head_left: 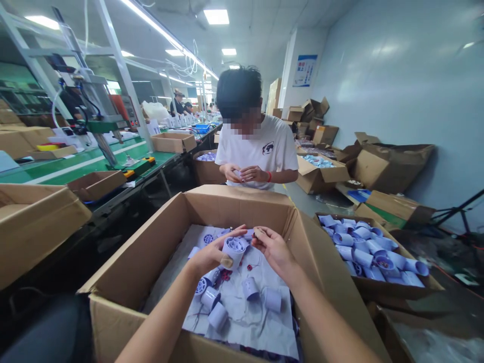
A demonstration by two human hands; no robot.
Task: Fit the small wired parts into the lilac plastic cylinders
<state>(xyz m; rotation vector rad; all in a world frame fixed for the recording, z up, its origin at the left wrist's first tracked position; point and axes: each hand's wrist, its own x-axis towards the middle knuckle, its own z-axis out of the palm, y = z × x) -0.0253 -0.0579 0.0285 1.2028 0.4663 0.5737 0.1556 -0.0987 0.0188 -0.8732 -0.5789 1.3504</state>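
My left hand (214, 254) is wrapped round a lavender plastic cylinder (233, 252), whose spoked end faces up toward me. Close to its right, the fingertips of my right hand (274, 249) pinch a small dark piece, too small to name. Both hands are above an open cardboard box (136, 262). Inside it, a sheet of white paper (264, 327) carries several more lavender cylinders (250, 288). Small red parts (226, 275) and thin wires lie among them.
Across the box a co-worker (257, 146) in a white shirt handles a small item. To the right stands a carton (401, 295) full of lavender cylinders (363, 257). A green workbench (91, 164) with a press machine (102, 111) runs along the left.
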